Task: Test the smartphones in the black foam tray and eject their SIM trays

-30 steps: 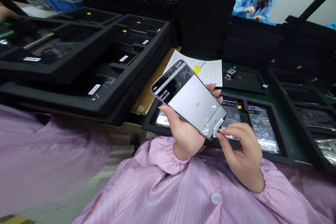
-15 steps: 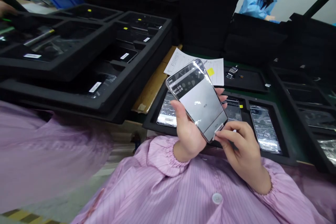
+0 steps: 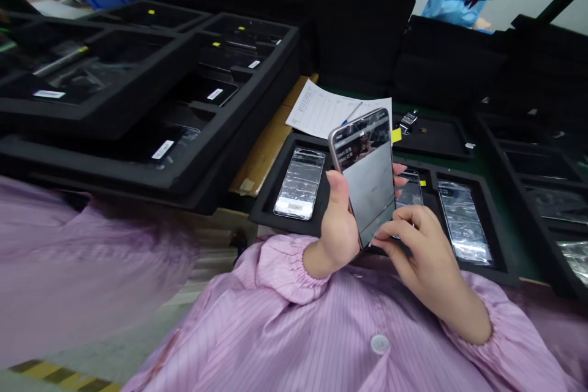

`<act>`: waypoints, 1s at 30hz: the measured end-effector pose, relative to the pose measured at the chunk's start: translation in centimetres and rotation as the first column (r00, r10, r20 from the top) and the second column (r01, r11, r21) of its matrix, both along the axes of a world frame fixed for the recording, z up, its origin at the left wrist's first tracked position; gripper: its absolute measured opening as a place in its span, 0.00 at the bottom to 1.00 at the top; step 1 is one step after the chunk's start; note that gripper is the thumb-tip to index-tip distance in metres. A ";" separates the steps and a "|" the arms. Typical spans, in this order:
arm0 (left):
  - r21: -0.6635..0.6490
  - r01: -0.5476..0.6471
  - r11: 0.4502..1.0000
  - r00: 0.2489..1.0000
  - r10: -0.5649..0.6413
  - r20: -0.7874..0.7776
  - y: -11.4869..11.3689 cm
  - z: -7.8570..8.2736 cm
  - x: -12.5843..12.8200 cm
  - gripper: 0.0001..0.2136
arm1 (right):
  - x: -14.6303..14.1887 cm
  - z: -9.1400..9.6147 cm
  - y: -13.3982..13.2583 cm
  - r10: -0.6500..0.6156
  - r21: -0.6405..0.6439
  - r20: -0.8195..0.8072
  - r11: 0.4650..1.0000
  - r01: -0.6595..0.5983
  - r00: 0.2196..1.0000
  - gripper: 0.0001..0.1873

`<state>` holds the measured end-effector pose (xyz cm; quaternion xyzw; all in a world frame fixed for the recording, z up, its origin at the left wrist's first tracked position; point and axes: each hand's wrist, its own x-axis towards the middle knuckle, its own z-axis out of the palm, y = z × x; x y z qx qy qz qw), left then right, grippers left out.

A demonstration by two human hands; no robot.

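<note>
In my left hand [image 3: 339, 226] is a smartphone [image 3: 367, 177], held tilted with its lit screen facing me; the thumb lies along the left edge and fingertips show past the right edge. A yellow tab [image 3: 396, 135] sticks out at the phone's upper right edge. My right hand [image 3: 418, 245] is closed in a pinch at the phone's bottom right corner; what is between the fingertips is hidden. Beneath both hands lies a black foam tray [image 3: 264, 202]. It holds a film-covered phone [image 3: 301, 184] on the left, a partly hidden phone [image 3: 410, 190], and another phone [image 3: 465, 220] on the right.
Stacked black foam trays [image 3: 193, 180] with labelled devices stand at left. Behind the phone lie a printed sheet [image 3: 316, 107] with a pen [image 3: 353, 113] and a tray holding a small metallic item [image 3: 408, 120]. More trays [image 3: 542, 165] stand at right. Two people sit beyond.
The smartphone has turned more upright and shifted right, uncovering the left phone in the tray. A white label seen at its lower corner, by my right fingertips, no longer shows.
</note>
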<state>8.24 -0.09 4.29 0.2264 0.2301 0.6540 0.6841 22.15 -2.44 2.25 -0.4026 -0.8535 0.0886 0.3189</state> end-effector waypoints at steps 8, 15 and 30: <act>-0.029 -0.045 0.999 0.999 0.045 -0.008 0.2 0.2 -0.4 0.40 | -0.2 -0.5 0.2 0.016 0.151 0.038 0.988 -0.022 0.999 0.05; -0.112 -0.175 0.978 0.978 0.186 0.092 1.6 0.4 -1.3 0.40 | 0.8 0.3 -1.6 0.138 0.221 0.039 0.965 -0.143 0.990 0.05; -0.437 -0.020 0.899 0.998 -0.005 -0.055 2.6 -3.5 -3.0 0.35 | 21.9 0.2 24.4 -0.592 -0.218 -0.024 0.789 0.574 0.805 0.12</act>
